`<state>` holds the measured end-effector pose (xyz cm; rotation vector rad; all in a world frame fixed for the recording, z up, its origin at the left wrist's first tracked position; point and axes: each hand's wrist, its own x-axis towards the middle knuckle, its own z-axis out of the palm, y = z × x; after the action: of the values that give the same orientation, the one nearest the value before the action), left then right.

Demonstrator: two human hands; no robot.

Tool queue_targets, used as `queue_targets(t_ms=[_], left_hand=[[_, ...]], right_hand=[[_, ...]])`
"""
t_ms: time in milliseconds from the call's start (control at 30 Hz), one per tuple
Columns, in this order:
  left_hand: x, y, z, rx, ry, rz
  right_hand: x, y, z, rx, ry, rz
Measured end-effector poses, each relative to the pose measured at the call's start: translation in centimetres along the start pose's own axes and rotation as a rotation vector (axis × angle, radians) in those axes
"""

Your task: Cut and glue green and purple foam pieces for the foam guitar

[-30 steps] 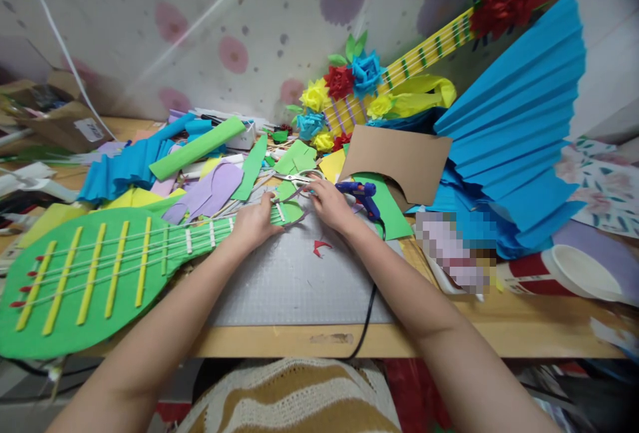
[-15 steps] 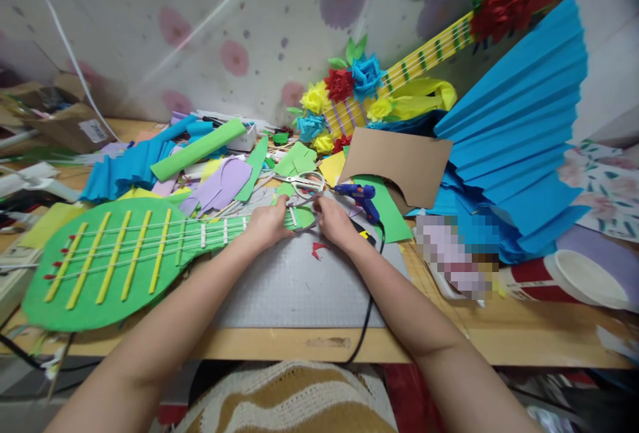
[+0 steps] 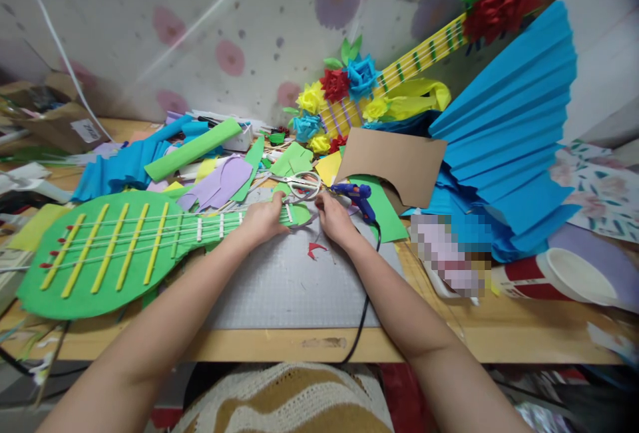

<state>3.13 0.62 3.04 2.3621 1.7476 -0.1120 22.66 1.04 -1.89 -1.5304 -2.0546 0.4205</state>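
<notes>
A green paper guitar (image 3: 117, 273) with yellow strips and pale strings lies tilted across the left of the table. My left hand (image 3: 263, 221) is closed round its neck near the narrow end. Around that end curves a thin greyish-purple strip (image 3: 305, 222). My right hand (image 3: 337, 221) is pinched at the strip's right side, though its fingertips are partly hidden. White-handled scissors (image 3: 303, 184) lie just beyond both hands. A blue glue gun (image 3: 367, 205) rests right of my right hand, its black cord running to the table edge.
Beneath my hands lies a grey cutting mat (image 3: 294, 293) with red scraps (image 3: 315, 250). Coloured paper pieces (image 3: 219, 180) crowd the back left. Brown cardboard (image 3: 394, 157), a pleated blue paper fan (image 3: 514, 127) and a paper cup (image 3: 529, 277) stand right. A flowered yellow guitar (image 3: 419, 50) leans behind.
The guitar's body has tipped slightly and risen a little in view. My hands have stayed near its narrow end, with small shifts. The view has moved slightly.
</notes>
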Motion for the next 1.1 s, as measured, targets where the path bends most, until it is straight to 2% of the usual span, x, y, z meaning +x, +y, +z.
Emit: queue_targets(t_ms=[333,567,1100], left_hand=[[-0.01,-0.04,0.03,-0.042,-0.014,-0.004],[-0.16,-0.07,0.4,-0.049,0.023,0.017],[-0.29,0.1,-0.07,-0.059,0.023,0.003]], right_hand=[[-0.12,-0.03,0.1,-0.007,-0.012,-0.025],[-0.26,-0.12,0.12,-0.027,-0.004,-0.051],[-0.2,-0.06,0.1,-0.005,-0.015,-0.057]])
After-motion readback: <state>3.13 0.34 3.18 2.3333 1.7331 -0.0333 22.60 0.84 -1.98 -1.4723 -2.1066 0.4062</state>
